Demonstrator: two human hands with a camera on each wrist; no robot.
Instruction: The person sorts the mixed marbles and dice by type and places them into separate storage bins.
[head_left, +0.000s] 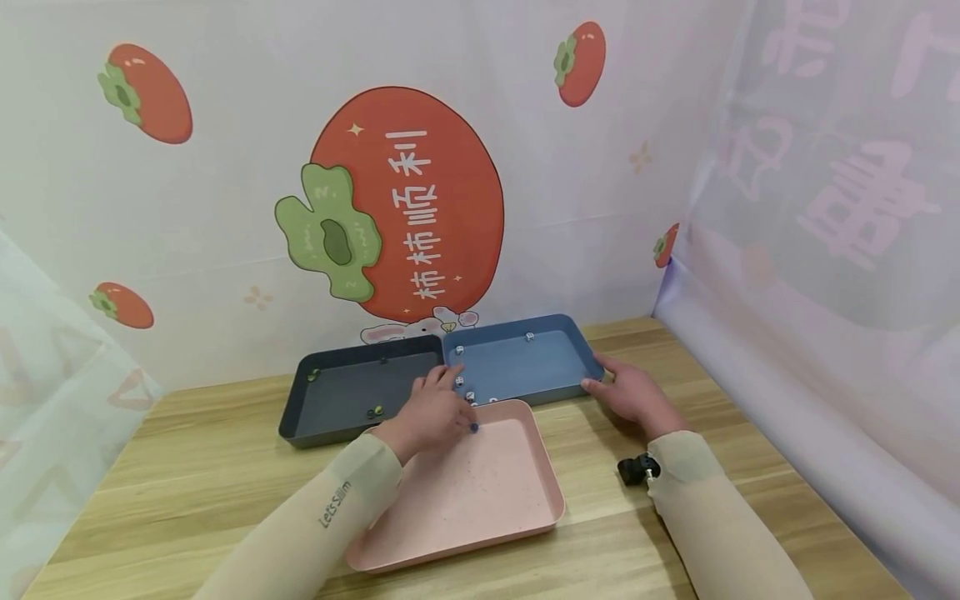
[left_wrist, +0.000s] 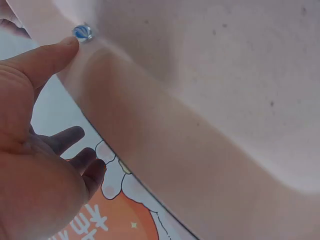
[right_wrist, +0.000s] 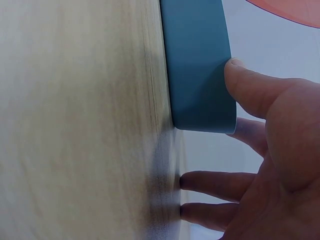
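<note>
A blue-and-white glass marble [left_wrist: 82,33] lies in the pink tray [head_left: 480,508], by its back wall. My left hand [head_left: 435,414] reaches across that wall, its thumb tip right at the marble and its other fingers loosely bent beyond the rim. Off to the right, my right hand [head_left: 633,396] holds the near right corner of the blue tray [right_wrist: 197,65], thumb against the front wall and index finger round the side. Its lower fingertips [right_wrist: 187,181] are down at the wooden table. Several white dice [head_left: 529,337] lie in the blue tray, mostly toward its left side.
Beside the blue tray stands a dark grey tray [head_left: 288,408] with several small marbles [head_left: 378,410]. The pink tray is in front of both, on the wooden table [head_left: 187,492]. A printed curtain [head_left: 225,208] hangs close behind. A small black device [head_left: 637,469] sits at the right wrist.
</note>
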